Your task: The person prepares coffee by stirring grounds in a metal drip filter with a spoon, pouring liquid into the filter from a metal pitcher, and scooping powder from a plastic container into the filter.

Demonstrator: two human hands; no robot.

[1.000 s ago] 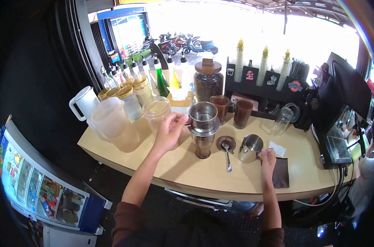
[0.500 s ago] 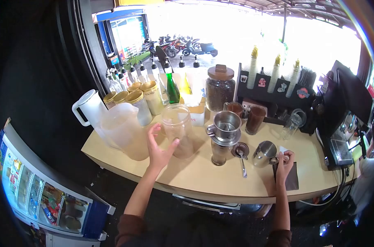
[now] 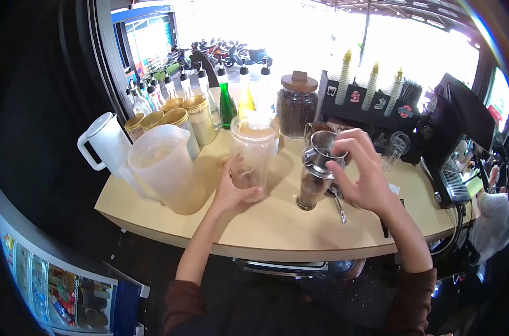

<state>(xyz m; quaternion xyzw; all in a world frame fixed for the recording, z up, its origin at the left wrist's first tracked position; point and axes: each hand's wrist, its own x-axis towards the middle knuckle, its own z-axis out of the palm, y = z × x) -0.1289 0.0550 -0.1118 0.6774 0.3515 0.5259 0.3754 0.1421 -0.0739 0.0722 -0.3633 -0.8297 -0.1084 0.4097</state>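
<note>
My left hand [image 3: 236, 187] is wrapped round the lower part of a clear plastic jar [image 3: 253, 151] that stands on the counter [image 3: 265, 227]. My right hand [image 3: 363, 173] hovers with spread, curved fingers just right of the metal drip filter [image 3: 323, 152], partly covering it; nothing shows between the fingers. That filter sits on top of a glass [image 3: 311, 190] with brown contents. A spoon [image 3: 342, 210] lies to the right of the glass, its saucer mostly hidden. The steel pitcher is hidden behind my right hand and forearm.
A cloudy pitcher [image 3: 167, 171] and a white jug [image 3: 105, 141] stand at the left. Behind are gold-lidded jars [image 3: 198, 119], pump bottles [image 3: 226, 103] and a wooden-lidded jar [image 3: 297, 109]. A cup rack [image 3: 366, 101] and a machine [image 3: 451, 182] occupy the right side.
My left hand has left the filter and closed round the clear jar. My right hand has let go of the steel pitcher's handle and moved up and left beside the filter.
</note>
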